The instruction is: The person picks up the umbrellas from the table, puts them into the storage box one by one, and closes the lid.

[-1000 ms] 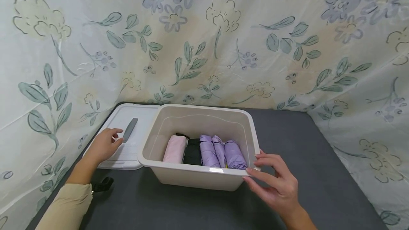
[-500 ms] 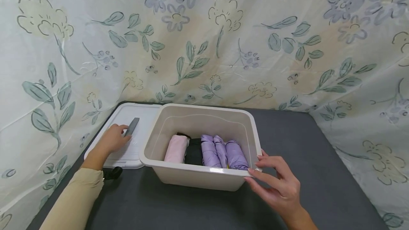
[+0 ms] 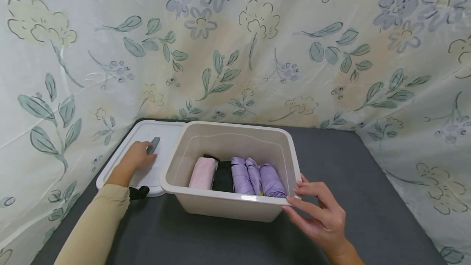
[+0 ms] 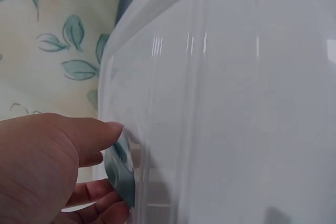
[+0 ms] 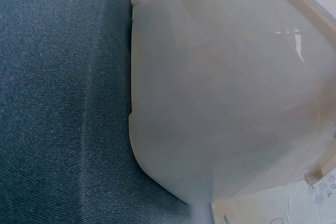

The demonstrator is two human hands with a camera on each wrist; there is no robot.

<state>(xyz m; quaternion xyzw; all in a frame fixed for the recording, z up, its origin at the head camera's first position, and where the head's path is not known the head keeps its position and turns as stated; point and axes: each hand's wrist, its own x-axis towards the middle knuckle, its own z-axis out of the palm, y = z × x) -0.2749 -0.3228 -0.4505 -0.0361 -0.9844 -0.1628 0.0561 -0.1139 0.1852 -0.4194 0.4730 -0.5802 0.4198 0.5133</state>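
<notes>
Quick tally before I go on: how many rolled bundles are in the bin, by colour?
Purple rolls: 3
Pink roll: 1
Black roll: 1
Total in the bin: 5, side by side in one row. A sliver of yellow shows under the purple ones; I cannot tell what it is, so it is not counted.

A staged recording booth rather than a lived-in room. Pale floral-printed cloth curtains a dark grey fabric-topped table on all sides.
</notes>
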